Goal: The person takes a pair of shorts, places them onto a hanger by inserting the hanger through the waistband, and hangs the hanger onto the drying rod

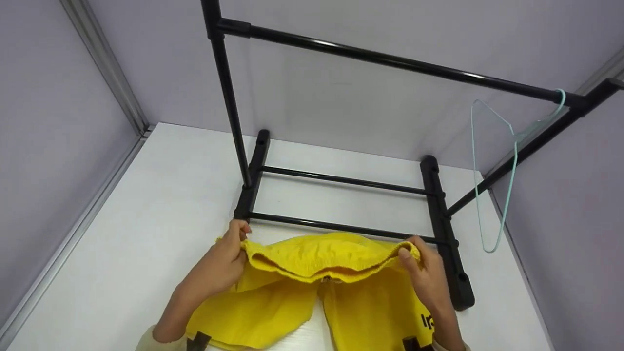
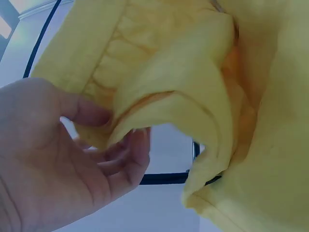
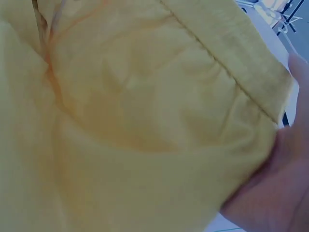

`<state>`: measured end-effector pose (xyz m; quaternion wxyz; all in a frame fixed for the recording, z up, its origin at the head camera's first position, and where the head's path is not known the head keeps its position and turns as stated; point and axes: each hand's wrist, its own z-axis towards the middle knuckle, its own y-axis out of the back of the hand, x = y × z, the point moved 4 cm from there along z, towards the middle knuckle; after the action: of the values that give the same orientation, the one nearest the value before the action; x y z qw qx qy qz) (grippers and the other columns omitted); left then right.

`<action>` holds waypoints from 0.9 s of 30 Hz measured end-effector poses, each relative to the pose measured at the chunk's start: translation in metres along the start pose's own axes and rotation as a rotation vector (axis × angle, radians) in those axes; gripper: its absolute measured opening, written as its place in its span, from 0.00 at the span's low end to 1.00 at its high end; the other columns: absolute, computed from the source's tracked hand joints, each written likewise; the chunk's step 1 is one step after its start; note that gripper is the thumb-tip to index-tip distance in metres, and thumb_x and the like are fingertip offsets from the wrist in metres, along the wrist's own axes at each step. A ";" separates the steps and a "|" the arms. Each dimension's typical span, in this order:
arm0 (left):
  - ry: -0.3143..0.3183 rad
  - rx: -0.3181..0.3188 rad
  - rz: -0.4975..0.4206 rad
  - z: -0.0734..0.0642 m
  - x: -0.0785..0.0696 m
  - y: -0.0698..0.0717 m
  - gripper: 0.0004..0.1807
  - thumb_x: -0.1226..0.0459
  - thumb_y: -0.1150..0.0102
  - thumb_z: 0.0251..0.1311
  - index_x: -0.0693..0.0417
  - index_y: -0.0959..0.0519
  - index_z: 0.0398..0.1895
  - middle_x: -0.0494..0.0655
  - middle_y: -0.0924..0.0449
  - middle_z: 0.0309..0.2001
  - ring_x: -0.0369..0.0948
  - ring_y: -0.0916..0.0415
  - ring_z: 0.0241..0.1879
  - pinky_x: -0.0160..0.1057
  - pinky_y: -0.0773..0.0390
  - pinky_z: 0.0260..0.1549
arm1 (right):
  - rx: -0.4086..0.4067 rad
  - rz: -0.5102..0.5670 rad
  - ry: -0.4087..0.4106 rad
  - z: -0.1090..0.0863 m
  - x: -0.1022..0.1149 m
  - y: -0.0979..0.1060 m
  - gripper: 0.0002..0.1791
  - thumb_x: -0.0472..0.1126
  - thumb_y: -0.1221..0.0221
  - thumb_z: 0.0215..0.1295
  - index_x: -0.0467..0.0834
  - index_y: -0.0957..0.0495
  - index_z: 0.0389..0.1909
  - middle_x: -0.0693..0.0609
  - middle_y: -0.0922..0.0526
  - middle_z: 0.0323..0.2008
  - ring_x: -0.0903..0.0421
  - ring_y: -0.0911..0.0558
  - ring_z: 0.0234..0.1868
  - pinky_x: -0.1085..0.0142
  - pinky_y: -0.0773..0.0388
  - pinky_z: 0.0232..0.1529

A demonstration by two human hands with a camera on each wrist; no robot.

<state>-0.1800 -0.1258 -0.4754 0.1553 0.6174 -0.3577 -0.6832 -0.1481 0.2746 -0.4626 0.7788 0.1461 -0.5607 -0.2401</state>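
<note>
Yellow shorts with an elastic waistband and dark print near the hem hang between the two hands, the waistband uppermost. My left hand pinches one end of the waistband; in the left wrist view its thumb presses the cloth against curled fingers. At the other end, my right hand grips the waistband with the thumb on the near side. The waist opening gapes slightly between them. In the right wrist view the cloth fills most of the picture and hides the right fingertips.
A black rack stands on the white table, its lower crossbar just beyond the shorts. Its raised top bar spans overhead. A pale green hanger hangs at the bar's right end. Grey walls enclose the table.
</note>
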 end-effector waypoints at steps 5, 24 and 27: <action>0.005 0.054 0.194 -0.022 -0.009 -0.016 0.20 0.69 0.48 0.76 0.54 0.31 0.68 0.51 0.22 0.56 0.45 0.25 0.54 0.51 0.23 0.63 | -0.082 0.016 -0.073 -0.001 -0.002 -0.002 0.12 0.34 0.45 0.78 0.43 0.19 0.32 0.56 0.24 0.25 0.61 0.25 0.28 0.71 0.28 0.33; -0.558 -0.419 0.433 -0.054 -0.112 -0.049 0.14 0.66 0.28 0.58 0.43 0.17 0.45 0.42 0.26 0.39 0.42 0.32 0.45 0.39 0.24 0.47 | -0.080 -0.123 -0.083 -0.024 0.032 -0.038 0.12 0.37 0.41 0.75 0.47 0.16 0.29 0.59 0.27 0.19 0.66 0.33 0.19 0.71 0.34 0.23; -0.631 -0.473 0.386 -0.042 -0.121 -0.060 0.11 0.64 0.26 0.60 0.42 0.16 0.42 0.41 0.29 0.35 0.40 0.35 0.42 0.38 0.28 0.45 | -0.054 -0.153 -0.023 -0.029 0.040 -0.046 0.08 0.38 0.38 0.72 0.47 0.16 0.30 0.59 0.21 0.22 0.67 0.31 0.21 0.71 0.31 0.24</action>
<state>-0.1032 -0.0168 -0.4269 0.3001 0.2479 -0.3302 -0.8599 -0.1206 0.2130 -0.4634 0.7553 0.1645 -0.5501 -0.3159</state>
